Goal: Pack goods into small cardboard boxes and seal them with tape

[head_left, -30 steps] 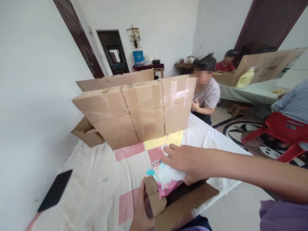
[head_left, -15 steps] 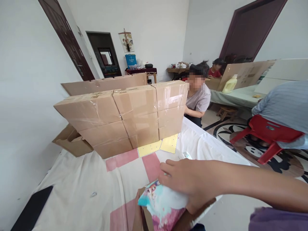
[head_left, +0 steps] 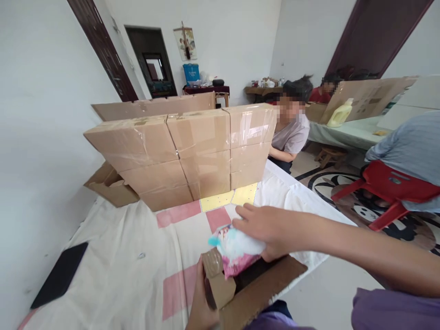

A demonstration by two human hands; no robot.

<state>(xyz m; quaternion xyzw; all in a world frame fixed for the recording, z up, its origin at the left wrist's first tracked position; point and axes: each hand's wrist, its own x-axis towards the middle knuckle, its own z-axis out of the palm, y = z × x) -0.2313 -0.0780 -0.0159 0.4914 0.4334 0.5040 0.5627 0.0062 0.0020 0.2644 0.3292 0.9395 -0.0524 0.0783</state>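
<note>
My right hand is closed on a soft printed packet in white, turquoise and pink, with a cartoon figure on it. The packet hangs tilted over an open cardboard box at the bottom middle, its lower end close to the box's opening. I cannot tell whether it touches the rim. My left hand grips the box by its left side, next to a taped flap. The fingertips of this hand are partly hidden behind the cardboard.
Joined cardboard boxes form a wall across the table, with an open carton at its left. Yellow sheets lie before it. A black flat object lies at left. A person crouches behind; another sits on a red chair.
My right hand has moved up and away with the packet, and more of the open box now shows beneath it. The view has tilted slightly, shifting the scene up and right.
</note>
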